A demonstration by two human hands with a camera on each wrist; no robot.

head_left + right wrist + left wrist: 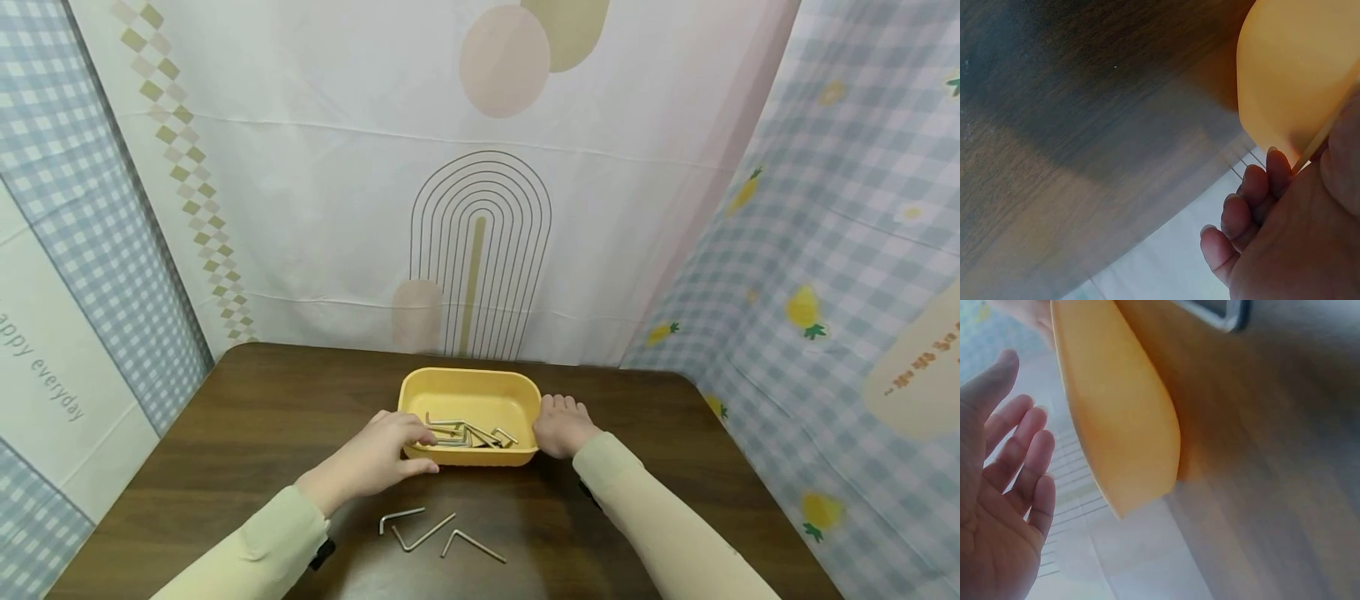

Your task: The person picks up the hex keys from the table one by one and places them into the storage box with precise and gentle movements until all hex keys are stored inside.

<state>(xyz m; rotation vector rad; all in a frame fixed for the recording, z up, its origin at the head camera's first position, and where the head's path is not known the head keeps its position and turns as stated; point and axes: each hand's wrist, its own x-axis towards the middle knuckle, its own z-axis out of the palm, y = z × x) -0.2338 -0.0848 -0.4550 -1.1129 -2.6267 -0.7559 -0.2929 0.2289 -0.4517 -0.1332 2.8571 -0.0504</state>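
A yellow plastic bin (480,458) sits on the table with several hex keys (472,435) lying in it. My right hand (562,425) grips the bin's right end, the rim passing between thumb and fingers in the right wrist view. At the bin's front left corner, my left hand (386,454) hovers with loosely bent fingers. In the left wrist view that hand (1007,469) is apart from the bin's wall (1116,412) and holds nothing. Three hex keys lie on the table in front of the bin: a left one (401,514), a middle one (427,533) and a right one (476,543).
The dark wooden table (300,400) has rounded far corners. Behind it hangs a white patterned cloth (322,208), with checked blue cloth (750,333) on the right and more on the left.
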